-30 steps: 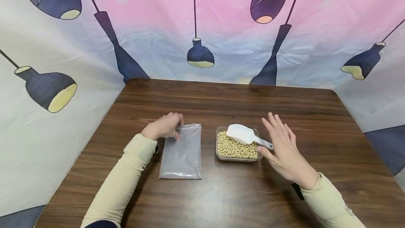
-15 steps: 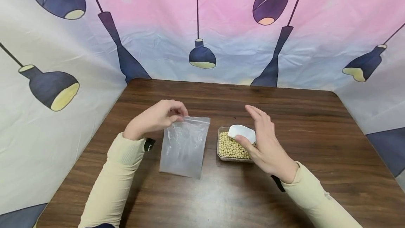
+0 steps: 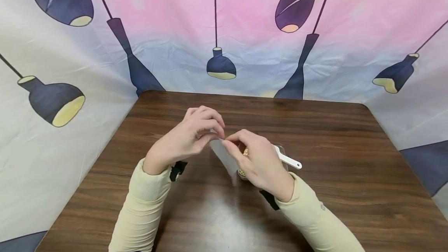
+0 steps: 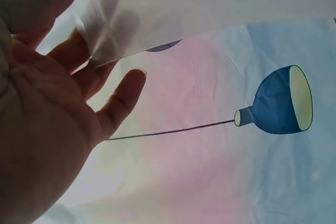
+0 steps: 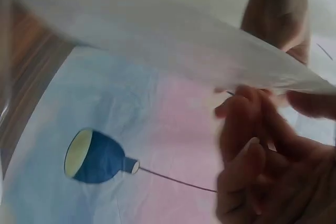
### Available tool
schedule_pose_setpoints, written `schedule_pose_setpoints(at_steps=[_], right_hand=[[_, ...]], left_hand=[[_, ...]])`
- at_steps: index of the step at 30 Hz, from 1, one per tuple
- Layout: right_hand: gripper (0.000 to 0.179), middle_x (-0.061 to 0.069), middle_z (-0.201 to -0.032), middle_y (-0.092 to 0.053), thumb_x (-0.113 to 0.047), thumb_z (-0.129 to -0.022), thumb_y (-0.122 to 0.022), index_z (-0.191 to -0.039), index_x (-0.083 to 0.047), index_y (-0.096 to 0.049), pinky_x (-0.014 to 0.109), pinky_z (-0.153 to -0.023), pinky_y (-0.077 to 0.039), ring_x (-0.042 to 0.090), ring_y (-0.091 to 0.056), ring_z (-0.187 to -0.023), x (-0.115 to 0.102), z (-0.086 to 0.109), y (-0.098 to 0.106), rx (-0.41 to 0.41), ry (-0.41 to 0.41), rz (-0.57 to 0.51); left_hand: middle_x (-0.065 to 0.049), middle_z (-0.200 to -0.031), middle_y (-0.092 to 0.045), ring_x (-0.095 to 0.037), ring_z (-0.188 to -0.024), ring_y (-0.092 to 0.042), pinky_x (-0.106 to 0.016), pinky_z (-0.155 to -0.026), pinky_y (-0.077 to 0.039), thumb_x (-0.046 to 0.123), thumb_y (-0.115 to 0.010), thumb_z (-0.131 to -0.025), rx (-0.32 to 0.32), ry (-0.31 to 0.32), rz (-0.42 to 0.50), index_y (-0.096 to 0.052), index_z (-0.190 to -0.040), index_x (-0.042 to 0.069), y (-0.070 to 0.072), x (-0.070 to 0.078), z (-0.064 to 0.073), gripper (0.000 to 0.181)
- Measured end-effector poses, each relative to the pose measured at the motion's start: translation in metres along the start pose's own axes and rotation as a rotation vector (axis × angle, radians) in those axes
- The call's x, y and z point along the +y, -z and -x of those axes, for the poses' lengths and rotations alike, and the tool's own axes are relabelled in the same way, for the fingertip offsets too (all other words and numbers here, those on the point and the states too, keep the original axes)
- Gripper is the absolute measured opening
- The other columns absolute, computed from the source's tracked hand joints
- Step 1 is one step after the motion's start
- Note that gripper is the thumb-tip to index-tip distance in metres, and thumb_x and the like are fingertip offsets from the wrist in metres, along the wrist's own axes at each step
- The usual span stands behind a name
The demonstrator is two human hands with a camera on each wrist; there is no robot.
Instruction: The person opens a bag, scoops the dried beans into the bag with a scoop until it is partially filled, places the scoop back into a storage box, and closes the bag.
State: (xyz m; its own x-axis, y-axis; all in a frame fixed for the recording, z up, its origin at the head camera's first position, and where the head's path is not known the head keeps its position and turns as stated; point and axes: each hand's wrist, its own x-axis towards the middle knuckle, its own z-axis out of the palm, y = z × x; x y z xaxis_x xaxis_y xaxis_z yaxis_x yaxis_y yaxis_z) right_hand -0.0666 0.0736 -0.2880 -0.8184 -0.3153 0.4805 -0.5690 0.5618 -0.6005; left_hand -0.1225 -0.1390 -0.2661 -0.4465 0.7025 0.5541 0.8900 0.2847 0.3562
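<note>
My left hand [image 3: 190, 135] pinches the top edge of a clear plastic zip bag [image 3: 224, 154] between thumb and fingertips. Facing it, my right hand [image 3: 260, 162] pinches the same edge, its fingertips close to the left ones. The bag hangs upright above the table, seen nearly edge-on from the head. In the left wrist view the bag [image 4: 210, 3] stretches away from the fingers as a translucent sheet. Across the right wrist view the bag [image 5: 157, 35] spans between both hands. Behind the right hand, largely hidden, sits a clear container of yellow soybeans [image 3: 242, 173].
A white scoop [image 3: 289, 160] lies on the beans, its handle sticking out to the right past the container's rim. The dark wooden table [image 3: 336, 139] runs back to a fabric backdrop [image 3: 259, 61] printed with hanging lamps.
My left hand has lifted the bag off the table and moved right. The right hand has come left from beside the container, over the scoop, and taken hold of the bag's top edge.
</note>
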Motion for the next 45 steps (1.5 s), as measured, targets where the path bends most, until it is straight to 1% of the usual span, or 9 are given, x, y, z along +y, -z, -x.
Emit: schedule_pose_setpoints(at_steps=[3, 8, 11, 14, 17, 20, 22, 31, 45], right_hand=[[0.023, -0.012, -0.067, -0.055, -0.044, -0.097, -0.057, -0.092, -0.024, -0.067, 0.026, -0.052, -0.042, 0.006, -0.049, -0.056, -0.002, -0.006, -0.003, -0.069, -0.118, -0.07], [0.022, -0.004, -0.067, -0.055, -0.036, -0.098, -0.058, -0.087, -0.018, -0.064, 0.029, -0.053, -0.041, 0.011, -0.049, -0.057, 0.004, -0.012, -0.008, -0.088, -0.209, -0.228], [0.021, 0.0, -0.069, -0.058, -0.031, -0.099, -0.057, -0.087, -0.016, -0.064, 0.029, -0.055, -0.043, 0.014, -0.052, -0.06, 0.009, -0.016, -0.014, -0.033, -0.239, -0.289], [0.018, 0.001, -0.069, -0.057, -0.027, -0.099, -0.058, -0.088, -0.015, -0.066, 0.029, -0.055, -0.042, 0.015, -0.051, -0.06, 0.012, -0.019, -0.02, 0.066, -0.252, -0.309], [0.013, -0.001, -0.07, -0.057, -0.022, -0.098, -0.059, -0.091, -0.015, -0.067, 0.028, -0.053, -0.042, 0.014, -0.051, -0.061, 0.013, -0.02, -0.024, 0.141, -0.253, -0.307], [0.009, -0.002, -0.074, -0.06, -0.019, -0.097, -0.06, -0.095, -0.013, -0.067, 0.026, -0.055, -0.045, 0.013, -0.054, -0.063, 0.013, -0.021, -0.029, 0.153, -0.251, -0.317], [0.008, -0.002, -0.078, -0.062, -0.018, -0.096, -0.06, -0.097, -0.012, -0.066, 0.026, -0.059, -0.047, 0.012, -0.056, -0.066, 0.012, -0.022, -0.032, 0.142, -0.255, -0.325], [0.011, -0.008, -0.072, -0.061, -0.028, -0.096, -0.058, -0.092, -0.022, -0.066, 0.031, -0.056, -0.044, 0.013, -0.055, -0.063, 0.014, -0.019, -0.034, 0.089, -0.291, -0.205], [0.011, -0.006, -0.068, -0.058, -0.019, -0.093, -0.055, -0.084, -0.019, -0.061, 0.031, -0.053, -0.043, 0.011, -0.052, -0.059, 0.02, -0.021, -0.038, 0.13, -0.281, -0.19]], left_hand=[[0.001, -0.109, -0.061, -0.02, -0.116, -0.049, -0.045, -0.094, -0.03, -0.005, -0.071, -0.082, 0.029, -0.008, -0.015, -0.068, -0.085, 0.017, -0.003, 0.0, -0.001, 0.022], [-0.011, -0.133, -0.057, -0.029, -0.136, -0.037, -0.053, -0.107, -0.026, -0.004, -0.075, -0.08, 0.048, 0.034, -0.051, -0.07, -0.095, 0.012, -0.008, -0.003, -0.002, 0.022], [-0.017, -0.145, -0.045, -0.032, -0.14, -0.031, -0.053, -0.111, -0.024, -0.001, -0.08, -0.077, 0.082, 0.105, -0.107, -0.063, -0.114, 0.003, -0.01, -0.003, -0.002, 0.041], [-0.018, -0.137, -0.047, -0.032, -0.126, -0.042, -0.045, -0.104, -0.034, 0.007, -0.078, -0.082, 0.144, 0.219, -0.147, -0.053, -0.121, -0.002, -0.014, -0.001, -0.004, 0.047], [-0.009, -0.105, -0.056, -0.024, -0.094, -0.052, -0.035, -0.08, -0.045, 0.025, -0.067, -0.094, 0.131, 0.415, 0.0, -0.056, -0.108, 0.007, -0.019, 0.003, -0.007, 0.026], [-0.005, -0.083, -0.056, -0.022, -0.073, -0.052, -0.032, -0.064, -0.043, 0.04, -0.054, -0.1, 0.059, 0.59, 0.229, -0.056, -0.092, 0.012, -0.021, 0.004, -0.008, 0.029], [-0.008, -0.079, -0.057, -0.026, -0.071, -0.053, -0.034, -0.063, -0.043, 0.04, -0.05, -0.101, 0.011, 0.654, 0.328, -0.057, -0.087, 0.012, -0.02, 0.002, -0.008, 0.033], [-0.011, -0.082, -0.06, -0.032, -0.081, -0.057, -0.035, -0.072, -0.046, 0.017, -0.05, -0.1, -0.032, 0.612, 0.418, -0.059, -0.082, 0.01, -0.019, -0.009, -0.008, 0.022], [-0.01, -0.078, -0.057, -0.018, -0.07, -0.048, -0.03, -0.063, -0.04, 0.011, -0.052, -0.097, -0.041, 0.604, 0.409, -0.059, -0.079, 0.007, -0.022, -0.016, -0.008, 0.02]])
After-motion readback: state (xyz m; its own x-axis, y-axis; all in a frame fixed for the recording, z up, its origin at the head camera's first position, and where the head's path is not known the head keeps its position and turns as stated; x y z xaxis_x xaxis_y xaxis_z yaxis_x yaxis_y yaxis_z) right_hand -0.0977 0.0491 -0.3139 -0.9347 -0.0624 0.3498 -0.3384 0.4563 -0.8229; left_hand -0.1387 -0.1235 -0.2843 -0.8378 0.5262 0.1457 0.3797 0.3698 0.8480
